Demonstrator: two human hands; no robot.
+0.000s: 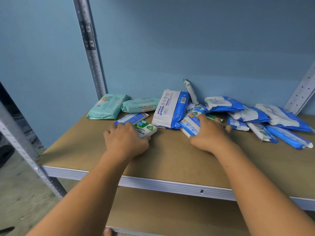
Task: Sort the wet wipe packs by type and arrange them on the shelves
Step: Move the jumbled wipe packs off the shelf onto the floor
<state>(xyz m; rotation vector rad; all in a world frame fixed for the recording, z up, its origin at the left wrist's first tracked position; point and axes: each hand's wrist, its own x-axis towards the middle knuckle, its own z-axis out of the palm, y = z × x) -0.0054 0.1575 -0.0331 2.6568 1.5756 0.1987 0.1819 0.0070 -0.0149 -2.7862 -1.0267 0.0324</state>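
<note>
On the brown shelf board point(170, 155) lie wet wipe packs. My left hand point(125, 139) grips a small white and green antibacterial pack point(146, 128), with a slim blue pack point(132, 118) just behind it. My right hand point(208, 133) holds a small blue and white pack point(190, 126) at the edge of the pile. Two teal packs point(109, 106) point(140, 105) lie at the back left. A large white and blue antabax pack point(170, 108) leans in the middle. Several blue and white packs point(265, 114) are heaped at the right.
Grey metal uprights stand at the back left point(92, 53), front left point(22, 142) and back right point(301, 92). A blue wall point(187, 40) closes the back. A lower brown shelf point(170, 212) sits beneath the white front rail point(153, 182). A bare toe point(108, 232) shows at the bottom.
</note>
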